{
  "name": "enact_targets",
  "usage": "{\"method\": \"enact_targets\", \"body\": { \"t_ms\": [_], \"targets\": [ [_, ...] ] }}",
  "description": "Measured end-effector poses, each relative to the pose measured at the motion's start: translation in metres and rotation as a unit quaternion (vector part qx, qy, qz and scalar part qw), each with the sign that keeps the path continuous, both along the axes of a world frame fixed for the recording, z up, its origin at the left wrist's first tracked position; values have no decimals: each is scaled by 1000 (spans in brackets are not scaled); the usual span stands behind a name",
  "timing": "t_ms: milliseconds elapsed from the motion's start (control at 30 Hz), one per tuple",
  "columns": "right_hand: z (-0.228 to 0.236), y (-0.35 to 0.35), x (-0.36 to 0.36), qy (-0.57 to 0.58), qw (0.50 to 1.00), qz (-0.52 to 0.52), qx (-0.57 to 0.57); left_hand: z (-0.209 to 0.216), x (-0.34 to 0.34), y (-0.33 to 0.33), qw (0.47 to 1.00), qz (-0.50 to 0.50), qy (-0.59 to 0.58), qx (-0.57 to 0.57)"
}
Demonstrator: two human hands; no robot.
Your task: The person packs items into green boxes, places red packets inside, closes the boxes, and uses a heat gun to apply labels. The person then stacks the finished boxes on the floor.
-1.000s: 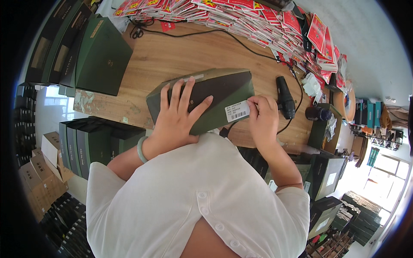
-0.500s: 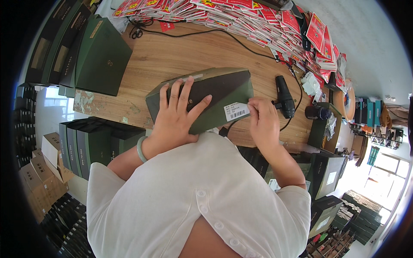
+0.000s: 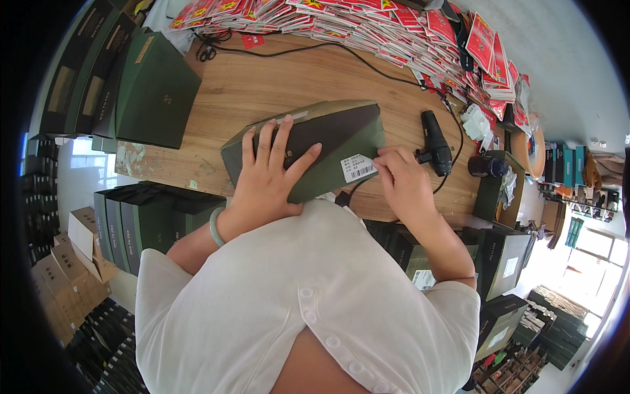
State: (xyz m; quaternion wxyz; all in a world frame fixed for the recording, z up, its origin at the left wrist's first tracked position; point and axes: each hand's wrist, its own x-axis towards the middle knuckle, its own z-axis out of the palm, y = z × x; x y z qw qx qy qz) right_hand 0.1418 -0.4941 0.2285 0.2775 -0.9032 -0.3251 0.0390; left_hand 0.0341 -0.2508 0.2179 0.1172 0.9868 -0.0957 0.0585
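Note:
A dark green cardboard box (image 3: 338, 134), shaped like a shoe box, lies tilted on the wooden table against my front. My left hand (image 3: 269, 171) holds it, fingers spread over its dark face and thumb at its lower edge. On the box's near end face is a white barcode label (image 3: 357, 168). My right hand (image 3: 401, 172) pinches the label's right corner between thumb and fingertips, the other fingers curled in. Whether that corner is lifted off the box, I cannot tell.
A black hair dryer (image 3: 434, 143) lies right of the box, its cord running behind. Red printed packets (image 3: 367, 33) pile along the far edge. Green boxes (image 3: 157, 92) stand at the left; more stand below the table's near edge. Scissors (image 3: 207, 52) lie at the far left.
My right hand has shifted very slightly left and up, still at the label's corner. The left hand and the box stay nearly as they were; the whole view has moved a little.

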Motion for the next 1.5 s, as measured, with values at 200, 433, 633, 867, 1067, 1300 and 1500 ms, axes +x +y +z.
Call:
{"method": "enact_targets", "body": {
  "t_ms": [200,433,633,867,1067,1300,1500],
  "targets": [
    [6,-10,2,30,997,74,13,0,0,0,1000,-3,-5,-4],
    [8,-23,8,70,990,114,36,0,0,-1,1000,-4,-4,-6],
    [-13,-39,13,57,983,140,101,0,1,-2,1000,2,0,2],
    [-41,-48,12,48,967,149,200,2,3,-2,1000,6,-1,2],
    [-66,-51,16,36,947,161,274,4,7,-2,1000,5,-13,-7],
    [-77,-49,21,28,935,158,315,6,12,-6,1000,10,0,-9],
    [-76,-52,32,38,917,195,346,9,14,-9,1000,21,5,-8]
  ]
}}
